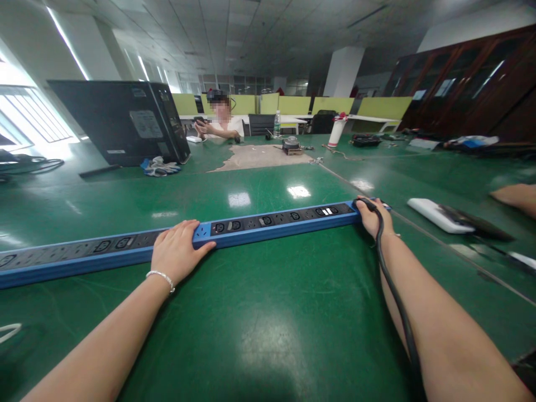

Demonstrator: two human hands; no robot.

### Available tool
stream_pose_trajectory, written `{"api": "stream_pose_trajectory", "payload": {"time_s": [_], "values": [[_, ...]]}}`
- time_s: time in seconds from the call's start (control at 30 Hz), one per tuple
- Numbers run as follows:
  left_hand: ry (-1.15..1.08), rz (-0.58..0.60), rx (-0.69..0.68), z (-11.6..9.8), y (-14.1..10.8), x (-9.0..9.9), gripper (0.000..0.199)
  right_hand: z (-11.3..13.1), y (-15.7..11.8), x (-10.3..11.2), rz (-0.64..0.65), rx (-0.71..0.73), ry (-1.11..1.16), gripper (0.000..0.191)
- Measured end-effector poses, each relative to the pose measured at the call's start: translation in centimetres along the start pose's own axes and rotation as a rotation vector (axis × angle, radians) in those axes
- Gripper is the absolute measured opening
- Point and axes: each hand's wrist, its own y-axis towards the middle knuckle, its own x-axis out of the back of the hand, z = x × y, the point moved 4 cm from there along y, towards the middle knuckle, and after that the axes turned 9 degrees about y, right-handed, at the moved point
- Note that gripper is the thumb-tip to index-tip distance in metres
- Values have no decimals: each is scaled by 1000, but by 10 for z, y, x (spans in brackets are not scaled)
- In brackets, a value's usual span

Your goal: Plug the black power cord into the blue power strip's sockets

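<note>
A long blue power strip [268, 228] with black sockets lies across the green table, running off the left edge of the view. My left hand [176, 251] rests over its middle, fingers on the top and thumb along the near side. At the strip's right end my right hand [373, 219] is closed around the end where a black cable [393, 290] comes out. From there the cable runs down along my right forearm. Part of the strip's end is hidden by my fingers.
A black computer case [121, 123] and gloves [159, 166] are at the back left. Across the table [268, 312] sits a person [221, 120]. A bottle [277, 124] stands behind a brown sheet [259, 157]. At right are a white device [439, 216] and another person's arm [517, 198].
</note>
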Motion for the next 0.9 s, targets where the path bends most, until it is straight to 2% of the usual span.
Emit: {"api": "stream_pose_trajectory", "payload": {"time_s": [0.1, 0.27, 0.4, 0.47, 0.57, 0.63, 0.8, 0.9], "values": [[1, -1, -2, 0, 0, 0, 64, 6, -6, 5, -9, -86, 34, 41], [6, 7, 4, 1, 0, -1, 64, 17, -12, 11, 32, -125, 2, 41], [4, 0, 3, 2, 0, -2, 66, 19, -12, 9, -24, -136, 51, 41], [4, -2, 4, 2, -1, -2, 66, 17, -9, 10, -122, -114, 183, 39], [7, -6, 4, 1, -1, -2, 66, 9, -7, 17, -387, -116, 429, 43], [5, -4, 4, 0, -1, -1, 66, 7, -7, 20, -457, -111, 496, 43], [1, 11, 14, 1, 0, -2, 65, 22, -8, 9, -231, -86, 475, 33], [6, 7, 7, 1, 0, -2, 65, 27, -9, 1, -144, -71, 422, 32]]}}
